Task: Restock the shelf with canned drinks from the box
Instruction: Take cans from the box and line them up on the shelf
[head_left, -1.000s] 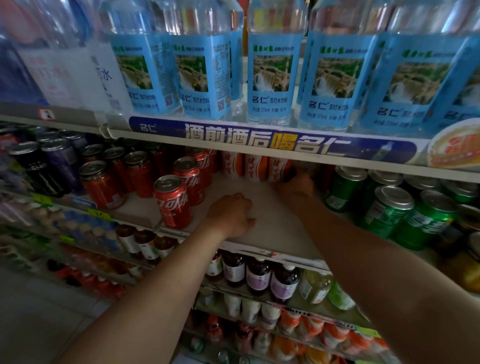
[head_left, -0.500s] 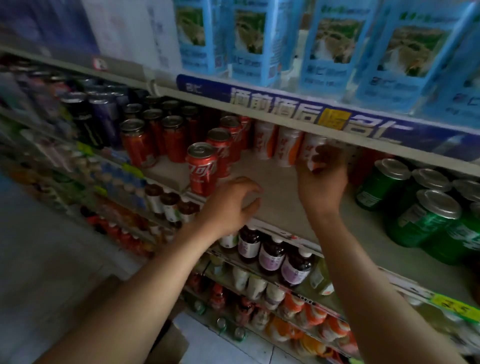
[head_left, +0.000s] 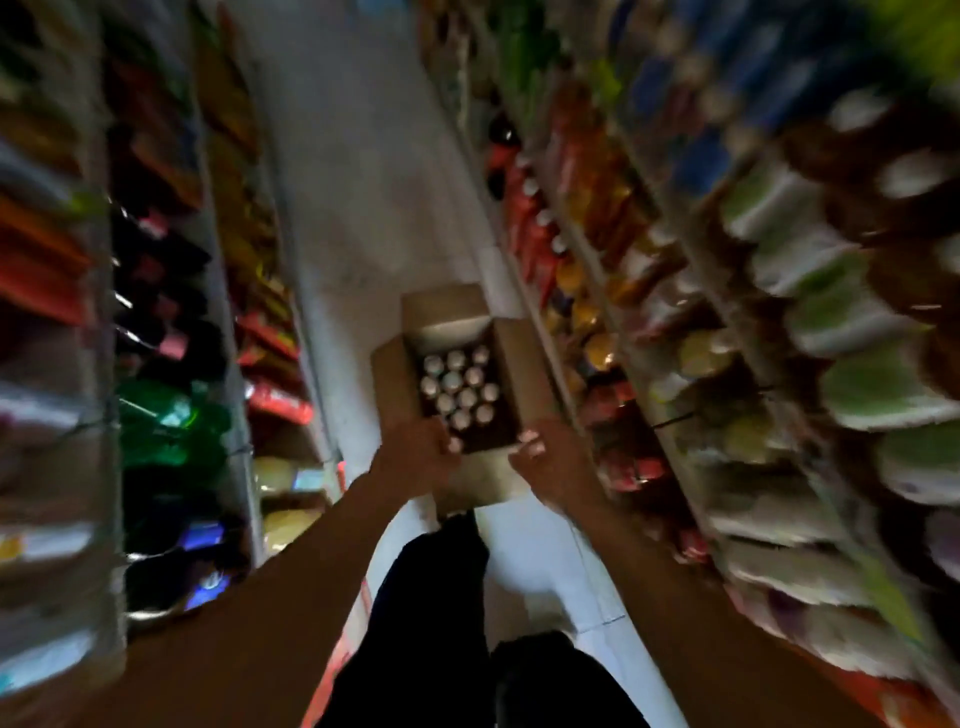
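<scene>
I am looking steeply down a shop aisle, with blurred shelves (head_left: 779, 291) of bottles and packets running along both sides and a pale floor (head_left: 363, 156) between them. On that floor, straight ahead of my dark trouser legs, stands the open cardboard box (head_left: 524, 379), flaps folded outward, its long axis running away from me along the aisle. Inside it I can see the cans (head_left: 460, 387) upright, pale lids up, in rows that fill the far and middle part; the near end looks dark and partly emptied.

Both hands are down at the near end of the box. The left hand (head_left: 415, 454) sits at the near-left corner, just beside the closest cans, and it is the nearer one to them. The right hand (head_left: 550, 462) is at the near-right edge. They are apart, one to each side. Motion blur keeps me from telling whether either hand is gripping a can or the cardboard. My guess is the next reach goes forward and down into the closest row.
</scene>
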